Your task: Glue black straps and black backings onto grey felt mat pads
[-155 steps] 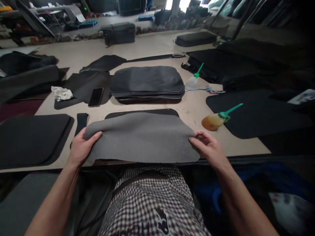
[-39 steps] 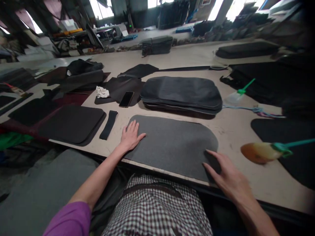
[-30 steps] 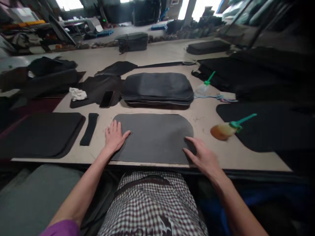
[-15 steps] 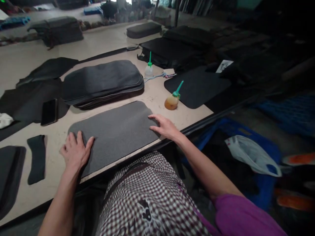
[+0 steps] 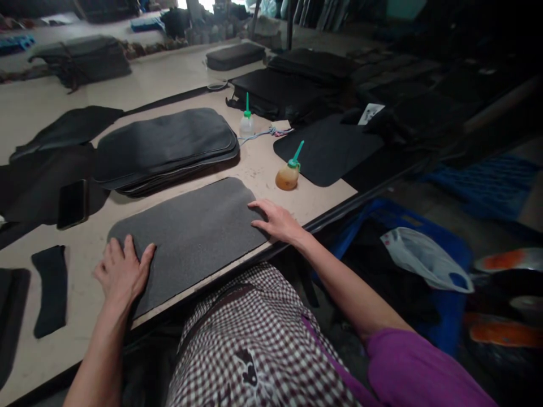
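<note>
The workroom is dim, its right side largely in shadow, and a pale table (image 5: 322,203) runs across the view. Clock positions are taken from the middle of the grey sheet (image 5: 190,232), with twelve at the top of the view. The sheet lies flat near the person, its straight side just inside the table's near edge.

At eight o'clock the left hand (image 5: 123,268) rests palm down across the sheet's edge, fingers spread and thumb on the surface; it grasps nothing. At three o'clock the right hand (image 5: 278,221) touches the sheet's end, thumb and forefinger well parted, with no pinch seen. Its remaining fingers are hidden.

A stack of dark panels (image 5: 167,144) lies between eleven and twelve, near the sheet but apart from it. A phone (image 5: 72,203) is at nine, and a dark strip (image 5: 51,291) at eight, beyond the left hand. A bottle of amber liquid (image 5: 287,177) sits at two; a clear bottle (image 5: 246,124) stands upright at one, just beside a knotted cord (image 5: 265,133). Below table level at three lies a white bag (image 5: 419,260).
</note>
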`<state>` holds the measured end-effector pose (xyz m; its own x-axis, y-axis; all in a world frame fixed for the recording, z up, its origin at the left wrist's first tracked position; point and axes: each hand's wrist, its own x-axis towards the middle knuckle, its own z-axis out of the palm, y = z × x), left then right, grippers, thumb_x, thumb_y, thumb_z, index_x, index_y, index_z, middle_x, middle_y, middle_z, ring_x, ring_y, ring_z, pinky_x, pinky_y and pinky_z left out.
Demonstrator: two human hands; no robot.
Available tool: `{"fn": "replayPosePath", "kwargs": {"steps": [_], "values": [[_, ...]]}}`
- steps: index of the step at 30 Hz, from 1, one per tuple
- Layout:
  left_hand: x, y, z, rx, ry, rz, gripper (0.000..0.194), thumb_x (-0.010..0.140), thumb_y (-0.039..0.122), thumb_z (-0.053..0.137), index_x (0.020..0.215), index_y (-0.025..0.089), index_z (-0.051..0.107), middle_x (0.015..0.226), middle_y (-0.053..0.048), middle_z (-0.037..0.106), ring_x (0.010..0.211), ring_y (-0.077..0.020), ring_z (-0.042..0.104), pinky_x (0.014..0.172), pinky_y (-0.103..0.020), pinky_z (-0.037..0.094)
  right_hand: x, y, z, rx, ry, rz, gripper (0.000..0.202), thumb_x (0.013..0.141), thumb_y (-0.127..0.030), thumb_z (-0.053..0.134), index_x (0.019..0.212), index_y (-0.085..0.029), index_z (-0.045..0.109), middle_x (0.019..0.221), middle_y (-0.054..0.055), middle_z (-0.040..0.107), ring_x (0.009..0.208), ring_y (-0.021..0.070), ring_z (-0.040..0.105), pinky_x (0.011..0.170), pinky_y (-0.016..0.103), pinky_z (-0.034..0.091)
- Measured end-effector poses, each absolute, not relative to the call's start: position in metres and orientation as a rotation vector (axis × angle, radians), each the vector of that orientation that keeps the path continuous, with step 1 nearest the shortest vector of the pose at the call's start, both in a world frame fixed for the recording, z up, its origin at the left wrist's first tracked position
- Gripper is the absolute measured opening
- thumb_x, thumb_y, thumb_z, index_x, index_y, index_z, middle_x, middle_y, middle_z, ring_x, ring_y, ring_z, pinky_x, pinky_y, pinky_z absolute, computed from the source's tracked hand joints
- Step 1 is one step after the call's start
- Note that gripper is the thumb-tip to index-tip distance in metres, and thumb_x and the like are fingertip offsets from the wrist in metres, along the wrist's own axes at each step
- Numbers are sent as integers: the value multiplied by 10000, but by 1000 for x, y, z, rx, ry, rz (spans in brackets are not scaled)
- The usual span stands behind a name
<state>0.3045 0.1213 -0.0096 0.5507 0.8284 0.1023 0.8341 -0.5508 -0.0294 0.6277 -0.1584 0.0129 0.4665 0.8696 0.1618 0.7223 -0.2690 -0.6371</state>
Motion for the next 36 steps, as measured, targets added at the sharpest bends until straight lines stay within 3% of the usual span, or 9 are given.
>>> {"fn": "replayPosePath", "kwargs": {"steps": [9,13,15,18,22,27,32,36], "values": [[304,125,-16,-2673,-1454,-130,802,1021,644,212,1604,110,347,1671,-266,280,1544,-402,273,1184,-612,291,625,-161,11,-2130,-1390,207,475,921,-213,723,1361,-256,550,1360,85,622,1223,290,609,1001,465,537],[304,124,-18,-2644,-1443,-133,775,1033,620,236,1604,108,351,1672,-266,283,1549,-383,272,1191,-590,283,613,-160,17,-2189,-1395,-149,513,869,-204,777,1332,-168,558,1560,213,426,1414,420,431,1104,616,454],[304,123,-19,-2635,-1444,-151,766,1033,611,252,1599,107,363,1670,-265,290,1548,-378,275,1192,-586,278,603,-159,19,-2108,-1484,-235,470,912,-122,667,1364,-173,551,1631,202,342,1473,407,362,1146,635,410],[304,122,-18,-2629,-1465,-150,760,1026,599,287,1597,105,372,1672,-265,289,1550,-382,270,1190,-588,272,589,-156,14,-1895,-1744,-99,505,951,-21,451,1398,-229,563,1548,133,500,1400,302,483,1127,549,472],[306,121,-17,-2638,-1473,-151,752,1021,583,316,1598,105,374,1676,-262,285,1554,-374,268,1195,-584,264,576,-152,4,-1798,-1871,58,418,992,-64,456,1348,-214,618,1368,129,648,1250,283,590,1036,512,544],[304,126,-16,-2660,-1518,-104,724,1030,576,303,1583,120,407,1691,-252,252,1565,-377,243,1191,-593,275,572,-150,0,-1839,-1731,109,282,1052,-188,504,1303,-229,628,1331,116,656,1199,288,595,1017,521,543],[310,120,-1,-2669,-1447,-276,675,1040,521,326,1560,102,429,1701,-246,226,1580,-373,212,1220,-623,221,573,-150,-1,-1777,-1653,179,267,1056,-201,504,1296,-240,614,1340,105,642,1222,279,579,1045,522,526],[343,107,18,-2990,-1022,-445,565,1060,473,338,1523,179,472,1668,-158,364,1561,-288,297,1243,-519,268,571,-150,0,-1781,-1628,176,267,1047,-185,504,1285,-245,608,1330,106,641,1212,289,581,1031,532,531]]}}
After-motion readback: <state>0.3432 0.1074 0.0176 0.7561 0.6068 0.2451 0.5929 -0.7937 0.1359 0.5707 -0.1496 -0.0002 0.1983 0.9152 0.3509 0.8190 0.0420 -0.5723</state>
